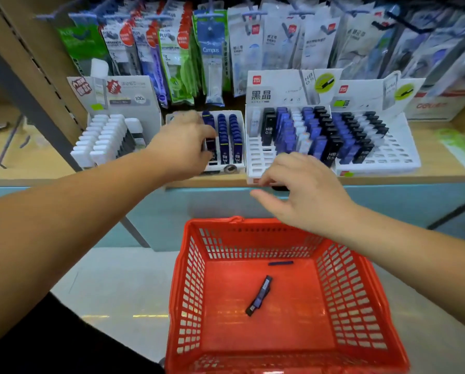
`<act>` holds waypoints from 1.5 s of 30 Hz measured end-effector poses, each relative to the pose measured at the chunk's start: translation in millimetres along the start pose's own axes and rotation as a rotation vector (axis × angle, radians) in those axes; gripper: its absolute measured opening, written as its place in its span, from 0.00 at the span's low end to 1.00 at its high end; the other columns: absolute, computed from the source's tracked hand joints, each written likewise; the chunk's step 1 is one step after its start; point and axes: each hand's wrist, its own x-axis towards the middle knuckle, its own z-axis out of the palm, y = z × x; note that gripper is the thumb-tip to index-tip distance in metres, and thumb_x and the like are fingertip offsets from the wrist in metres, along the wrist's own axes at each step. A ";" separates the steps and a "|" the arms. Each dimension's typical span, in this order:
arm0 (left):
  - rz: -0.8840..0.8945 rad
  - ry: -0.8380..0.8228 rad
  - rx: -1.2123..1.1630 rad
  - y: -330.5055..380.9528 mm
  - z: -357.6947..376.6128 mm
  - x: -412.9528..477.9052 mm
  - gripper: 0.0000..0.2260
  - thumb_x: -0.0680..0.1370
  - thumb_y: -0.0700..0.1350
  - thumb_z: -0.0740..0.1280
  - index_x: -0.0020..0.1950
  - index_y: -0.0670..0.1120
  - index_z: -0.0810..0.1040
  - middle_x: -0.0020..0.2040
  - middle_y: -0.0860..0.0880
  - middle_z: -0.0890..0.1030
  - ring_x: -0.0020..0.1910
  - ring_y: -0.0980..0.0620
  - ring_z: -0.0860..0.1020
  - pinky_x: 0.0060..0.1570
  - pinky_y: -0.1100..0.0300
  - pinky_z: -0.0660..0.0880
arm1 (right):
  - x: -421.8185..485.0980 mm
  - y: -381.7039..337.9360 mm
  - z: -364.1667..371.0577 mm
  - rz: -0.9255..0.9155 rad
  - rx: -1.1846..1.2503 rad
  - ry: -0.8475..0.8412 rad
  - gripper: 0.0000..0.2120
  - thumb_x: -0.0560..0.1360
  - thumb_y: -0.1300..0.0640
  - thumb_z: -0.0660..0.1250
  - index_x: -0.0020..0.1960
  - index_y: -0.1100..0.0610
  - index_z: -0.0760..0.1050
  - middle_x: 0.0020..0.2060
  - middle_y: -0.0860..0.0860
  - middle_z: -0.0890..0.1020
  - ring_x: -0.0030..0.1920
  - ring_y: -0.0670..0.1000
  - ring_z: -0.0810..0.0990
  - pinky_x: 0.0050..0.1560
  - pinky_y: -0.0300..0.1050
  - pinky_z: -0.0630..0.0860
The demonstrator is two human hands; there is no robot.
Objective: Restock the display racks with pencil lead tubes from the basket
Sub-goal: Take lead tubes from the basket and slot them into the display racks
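The left hand (182,147) reaches to the far left over the wooden shelf (441,147) and into the small white rack (242,166). Its fingers are curled round a dark blue lead tube (211,149) at the near end of that rack's left column; the grip is somewhat blurred. Two more columns of dark blue tubes (234,133) stand upright to the right of the hand.

The right hand (304,190) hovers above the near edge of the middle rack (258,155), just beyond the far rim of the basket. Its thumb sticks out to the left and its fingers hang loosely curled. A small dark shape (279,188) shows under the fingers, and I cannot tell whether the hand holds it.

The red plastic basket (180,265) sits near, below the shelf. A dark lead tube (259,295) lies slantwise on its floor, and a thin blue tube (280,263) lies flat against the far wall.

The middle rack holds black, blue and white tubes, with bare slots at its near left. Just to its right, the right rack (398,155) holds similar tubes. At the far left stands a display of white tubes (101,141). Hanging stationery packets (212,55) fill the wall behind.
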 end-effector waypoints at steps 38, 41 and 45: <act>-0.529 -0.815 -0.497 117.9 394.8 -126.1 0.12 0.73 0.53 0.78 0.52 0.51 0.82 0.50 0.47 0.83 0.51 0.46 0.82 0.46 0.58 0.74 | -224.4 112.5 249.9 0.787 0.092 -0.901 0.27 0.78 0.46 0.69 0.75 0.45 0.68 0.68 0.49 0.67 0.69 0.56 0.69 0.68 0.54 0.73; -0.707 -0.783 -0.693 102.9 391.3 -130.4 0.12 0.75 0.50 0.77 0.38 0.51 0.77 0.34 0.53 0.79 0.33 0.54 0.77 0.31 0.66 0.70 | -224.3 107.2 254.8 0.765 0.000 -0.906 0.21 0.79 0.47 0.70 0.70 0.47 0.72 0.65 0.50 0.67 0.67 0.54 0.68 0.62 0.52 0.73; -0.899 -0.787 -1.096 95.6 372.4 -133.4 0.07 0.79 0.45 0.74 0.50 0.41 0.82 0.39 0.42 0.86 0.35 0.48 0.82 0.44 0.46 0.83 | -230.6 102.3 251.6 0.777 -0.066 -0.961 0.15 0.79 0.44 0.69 0.59 0.52 0.76 0.58 0.50 0.71 0.64 0.54 0.69 0.62 0.50 0.70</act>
